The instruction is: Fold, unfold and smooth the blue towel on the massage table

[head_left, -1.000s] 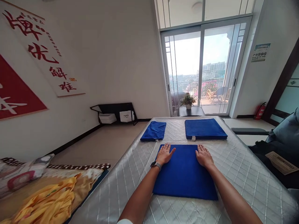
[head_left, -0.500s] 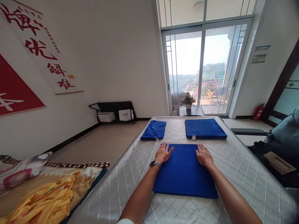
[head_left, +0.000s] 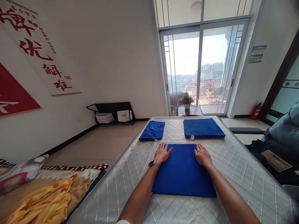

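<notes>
A flat, squared blue cloth (head_left: 183, 174), like a folded towel, lies on the silver quilted table cover (head_left: 243, 168) right in front of me. My left hand (head_left: 161, 153) rests open on its far left corner, fingers stretched forward, a watch on the wrist. On the far right corner lies my right hand (head_left: 202, 154), also flat with its fingers out. Beyond them, a neat stack of folded blue cloths (head_left: 203, 128) with a white tag sits to the right. A smaller folded blue cloth (head_left: 153, 130) is at the far left, slightly rumpled.
A potted plant (head_left: 187, 100) stands on a dark chair (head_left: 189, 111) past the table's far edge. Left of the table is a bed with a yellow garment (head_left: 46, 199). At right are a grey seat (head_left: 283, 124) and a black item bearing a brown label (head_left: 277, 161).
Both hands stay flat on the blue cloth's far corners. The whole view shifts slightly, with things appearing a little farther left; nothing on the table has visibly moved.
</notes>
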{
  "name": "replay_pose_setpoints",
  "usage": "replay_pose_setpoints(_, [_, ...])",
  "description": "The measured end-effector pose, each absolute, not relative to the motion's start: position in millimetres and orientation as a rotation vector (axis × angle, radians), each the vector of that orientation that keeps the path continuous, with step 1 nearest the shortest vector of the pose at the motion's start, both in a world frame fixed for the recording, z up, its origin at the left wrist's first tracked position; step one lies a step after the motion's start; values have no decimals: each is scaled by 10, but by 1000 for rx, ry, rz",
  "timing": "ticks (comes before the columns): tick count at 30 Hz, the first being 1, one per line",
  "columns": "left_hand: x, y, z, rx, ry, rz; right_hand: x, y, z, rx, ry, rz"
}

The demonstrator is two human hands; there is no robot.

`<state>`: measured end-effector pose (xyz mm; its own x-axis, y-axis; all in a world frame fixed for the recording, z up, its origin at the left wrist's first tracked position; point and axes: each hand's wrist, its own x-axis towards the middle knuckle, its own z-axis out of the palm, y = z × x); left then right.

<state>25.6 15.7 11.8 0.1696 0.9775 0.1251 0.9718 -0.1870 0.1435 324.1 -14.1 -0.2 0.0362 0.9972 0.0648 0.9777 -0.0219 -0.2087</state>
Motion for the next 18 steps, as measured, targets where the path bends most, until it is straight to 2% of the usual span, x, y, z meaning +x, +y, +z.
replay_pose_setpoints(5, [682,85,172,2450,1973,482,3230,-133,-12,-2108,-2048,131])
replay_pose_setpoints(10, [1598,-127,117,2719,1462,521,3263,-176,-10,-2098,-2098,99])
replay_pose_setpoints(13, [2000,-187,68,2746,1329,514,3306,-218,-11,-2063,-2165,84])
replay_pose_setpoints(18, [2015,-117,-6,2678,1337,546,3314,-201,-18,-2063,-2166,83])
